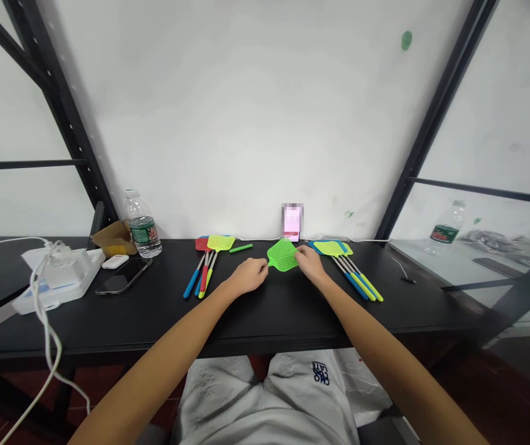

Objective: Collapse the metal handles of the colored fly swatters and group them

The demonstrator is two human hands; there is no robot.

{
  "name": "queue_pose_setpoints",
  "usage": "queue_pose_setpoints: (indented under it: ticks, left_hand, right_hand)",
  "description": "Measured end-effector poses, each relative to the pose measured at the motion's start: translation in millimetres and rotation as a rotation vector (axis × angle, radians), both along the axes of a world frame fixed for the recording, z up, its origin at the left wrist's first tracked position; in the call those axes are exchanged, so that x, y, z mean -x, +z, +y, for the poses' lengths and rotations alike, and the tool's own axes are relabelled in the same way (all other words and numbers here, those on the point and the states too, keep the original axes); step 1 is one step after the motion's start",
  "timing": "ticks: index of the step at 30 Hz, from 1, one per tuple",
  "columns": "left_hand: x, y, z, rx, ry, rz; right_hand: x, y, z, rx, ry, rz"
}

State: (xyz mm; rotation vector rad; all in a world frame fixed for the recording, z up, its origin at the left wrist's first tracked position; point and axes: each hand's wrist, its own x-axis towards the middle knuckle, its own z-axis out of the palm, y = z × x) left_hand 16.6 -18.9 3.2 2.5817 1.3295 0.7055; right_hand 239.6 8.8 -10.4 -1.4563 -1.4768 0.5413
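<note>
Between my two hands is a green fly swatter head (pixel 283 255), a perforated flat paddle held just above the black table. My left hand (pixel 250 275) is closed round its narrow neck end. The fingers of my right hand (pixel 310 262) pinch the opposite edge of the paddle. Behind my left hand lies a loose green handle tube (pixel 241 248). Left of it rests a group of fly swatters (pixel 204 269) with red, blue and yellow-green parts. Right of my right hand lies another fanned group of fly swatters (pixel 356 275) in blue and yellow-green.
A lit phone (pixel 291 222) leans on the wall at the back. On the left stand a water bottle (pixel 143 227), a cardboard box (pixel 115 239), a dark phone (pixel 125 276), a white case (pixel 115 261) and a power strip (pixel 61 278) with cables. Black shelf posts flank the table (pixel 274 321).
</note>
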Motion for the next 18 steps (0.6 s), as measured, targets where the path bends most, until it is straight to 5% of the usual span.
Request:
queue_pose_setpoints:
  ticks: [18]
  left_hand:
    - [-5.7,-0.4,-7.8,-0.008,-0.063,0.052]
  right_hand:
    - [-6.4,-1.4,2.5,-0.037,-0.14,-0.355]
